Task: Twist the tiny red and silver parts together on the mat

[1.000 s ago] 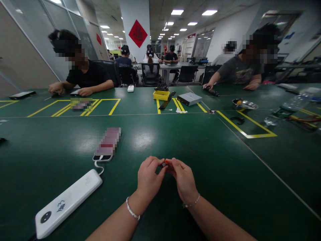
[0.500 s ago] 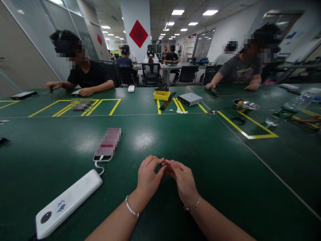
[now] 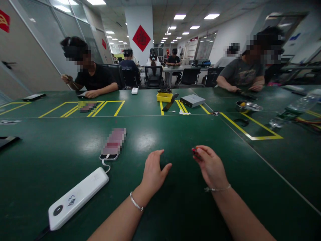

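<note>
My right hand (image 3: 211,164) pinches a small red and black piece (image 3: 194,151) between thumb and fingertips, above the green table (image 3: 175,134). The piece is too small and too covered by the fingers to tell its kind. My left hand (image 3: 155,170) hovers to the left with nothing in it, thumb and fingers apart. Beyond it on the left lies a phone (image 3: 114,142) with a blurred-out screen. A short white cable (image 3: 105,163) joins the phone to a long white power bank (image 3: 79,197) with handwriting on it.
Farther off stand a yellow tray (image 3: 164,97) of dark items, a grey box (image 3: 192,100) and a metal bowl (image 3: 248,106). A plastic bottle (image 3: 296,108) lies at right. Yellow tape (image 3: 267,137) marks the table. Two people sit across, one at left (image 3: 96,78), one at right (image 3: 242,72).
My hands have parted. The right one has moved right, carrying the small red piece, and the left has let go of it and opened. The view has shifted slightly.
</note>
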